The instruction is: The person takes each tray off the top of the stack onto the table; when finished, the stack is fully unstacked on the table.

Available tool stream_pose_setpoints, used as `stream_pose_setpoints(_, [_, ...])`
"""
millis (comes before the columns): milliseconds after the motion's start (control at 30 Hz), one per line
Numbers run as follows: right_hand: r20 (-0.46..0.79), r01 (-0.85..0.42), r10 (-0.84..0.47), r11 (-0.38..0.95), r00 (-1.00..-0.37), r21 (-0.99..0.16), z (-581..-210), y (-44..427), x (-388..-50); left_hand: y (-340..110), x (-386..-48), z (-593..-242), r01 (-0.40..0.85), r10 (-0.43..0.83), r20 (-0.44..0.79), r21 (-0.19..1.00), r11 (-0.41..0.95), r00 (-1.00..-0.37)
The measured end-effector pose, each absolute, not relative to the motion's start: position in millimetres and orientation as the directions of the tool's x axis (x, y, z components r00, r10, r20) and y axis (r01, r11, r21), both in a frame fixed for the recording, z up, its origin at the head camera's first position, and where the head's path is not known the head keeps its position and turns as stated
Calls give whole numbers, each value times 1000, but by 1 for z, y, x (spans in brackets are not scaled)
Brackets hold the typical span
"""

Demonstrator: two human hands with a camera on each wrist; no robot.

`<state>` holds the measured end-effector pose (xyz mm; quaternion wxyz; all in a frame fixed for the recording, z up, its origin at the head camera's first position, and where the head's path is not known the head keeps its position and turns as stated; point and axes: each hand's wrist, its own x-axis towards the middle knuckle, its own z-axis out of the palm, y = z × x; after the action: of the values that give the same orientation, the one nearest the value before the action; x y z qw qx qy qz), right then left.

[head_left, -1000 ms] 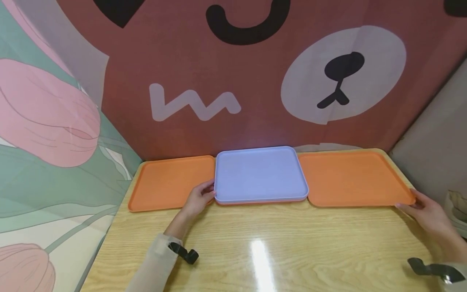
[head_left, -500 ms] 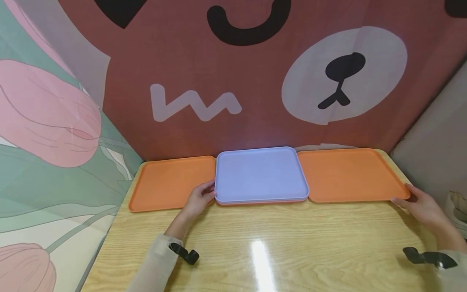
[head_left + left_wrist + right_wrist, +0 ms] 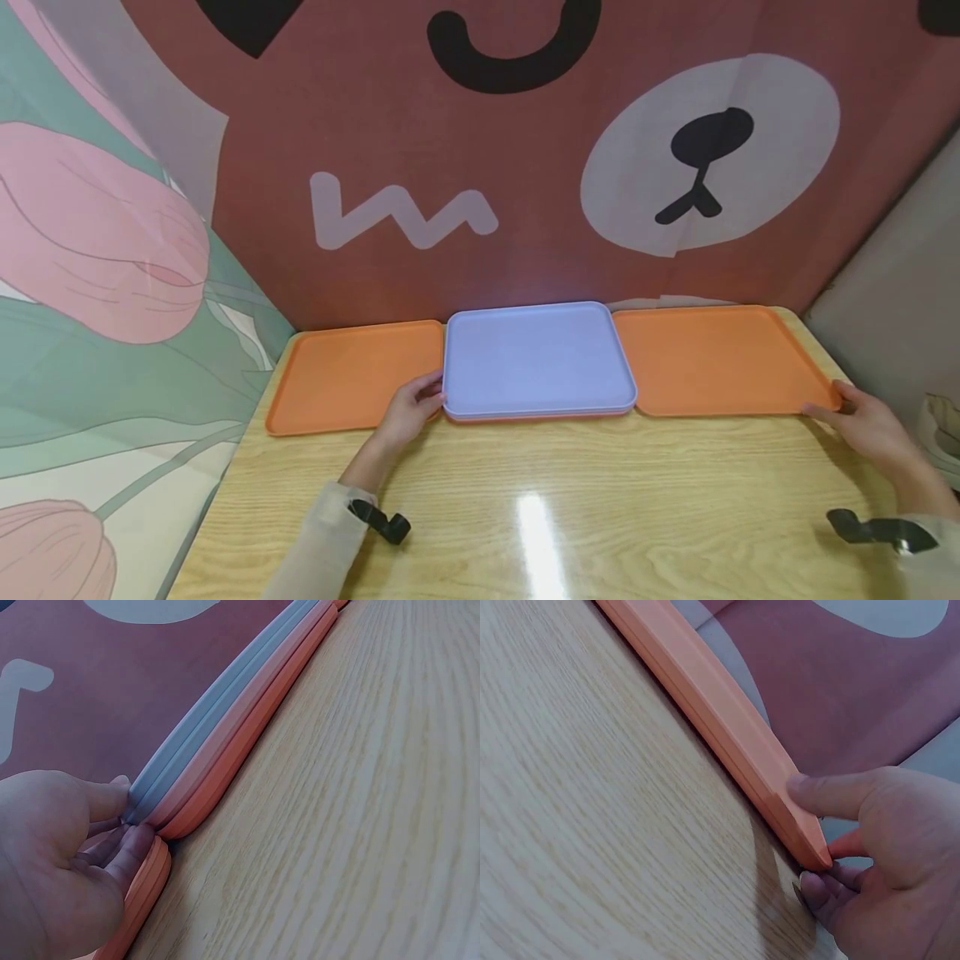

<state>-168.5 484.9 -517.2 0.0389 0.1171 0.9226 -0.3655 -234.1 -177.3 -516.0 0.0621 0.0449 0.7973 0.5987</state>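
A stack of trays stands in the middle, with a lavender-blue tray (image 3: 538, 358) on top and pink and orange rims below, as the left wrist view shows. My left hand (image 3: 408, 408) pinches the stack's front left corner, thumb against the blue rims (image 3: 169, 776) and fingers curled by the pink rim (image 3: 176, 802). To the right, touching the stack or nearly so, lies an orange tray (image 3: 723, 358). My right hand (image 3: 873, 425) grips its front right corner; the thumb (image 3: 832, 791) lies on the rim and the fingers curl at the corner's underside.
Another orange tray (image 3: 345, 379) lies left of the stack, partly behind my left hand. All the trays lie along the back of the wooden table (image 3: 465, 517), against a wall covering with a bear print (image 3: 525, 167). A grey surface (image 3: 900, 275) rises at the right.
My right hand has moved slightly back and left, and the right orange tray's front edge has shifted back with it, then stayed. The left hand and the stack have hardly moved.
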Motion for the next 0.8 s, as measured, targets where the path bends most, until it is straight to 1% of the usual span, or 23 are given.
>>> stream_pose_setpoints(133, [-154,256,206,707,-966,-659,-511,481,-167,-177,-234,-515,14,156,-32,958,285,-987])
stream_pose_setpoints(233, [-117,259,243,711,-963,-654,-507,475,-168,-177,-234,-515,21,158,-27,956,291,-987])
stream_pose_setpoints(333, [-61,230,255,714,-965,-662,-501,468,-170,-177,-234,-516,21,150,-25,955,296,-988])
stream_pose_setpoints(467, [33,137,220,709,-975,-691,-492,457,-172,-178,-234,-516,8,140,-35,955,296,-990])
stream_pose_setpoints(533, [70,85,198,677,-978,-731,-489,450,-174,-178,-233,-515,7,140,-36,954,299,-990])
stream_pose_setpoints(633, [124,1,170,593,-978,-805,-487,437,-178,-178,-233,-515,13,144,-32,953,302,-989])
stream_pose_setpoints(700, [156,-69,129,514,-979,-855,-487,427,-182,-178,-234,-515,20,145,-26,952,305,-989])
stream_pose_setpoints(800, [194,-140,75,454,-978,-880,-488,411,-187,-177,-234,-515,8,139,-36,951,308,-990])
